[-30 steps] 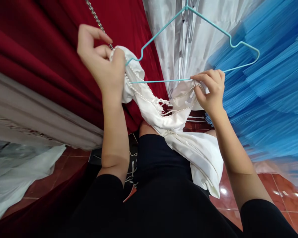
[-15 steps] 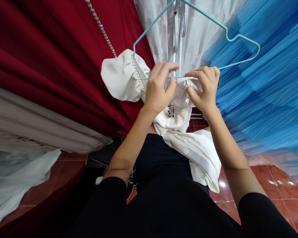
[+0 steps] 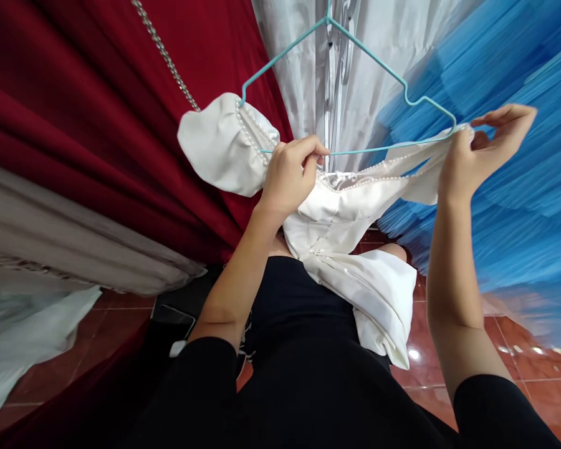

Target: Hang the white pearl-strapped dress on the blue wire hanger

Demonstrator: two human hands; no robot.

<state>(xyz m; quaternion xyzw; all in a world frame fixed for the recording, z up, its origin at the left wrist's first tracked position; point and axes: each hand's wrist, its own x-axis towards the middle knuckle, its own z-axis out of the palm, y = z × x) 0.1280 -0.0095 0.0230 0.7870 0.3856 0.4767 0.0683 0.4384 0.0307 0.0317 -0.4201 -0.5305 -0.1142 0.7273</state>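
A white dress with pearl-beaded edges hangs in front of me, its skirt gathered over my lap. One puffed sleeve is over the left end of the light-blue hanger. My left hand curls closed around the hanger's lower bar, beside the dress's neckline. At the hanger's right end, my right hand pinches the dress's other shoulder between thumb and fingers, drawn out over the tip. The beaded neckline stretches between the two hands.
Red cloth with a beaded strap hangs at left, above pale drapery. White fabric hangs behind the hanger. Layered blue tulle fills the right side. Reddish floor tiles lie below.
My right hand has moved right, pulling the dress's shoulder out to the hanger's right end. The neckline has spread open. My left hand's fingers have curled in at the bar.
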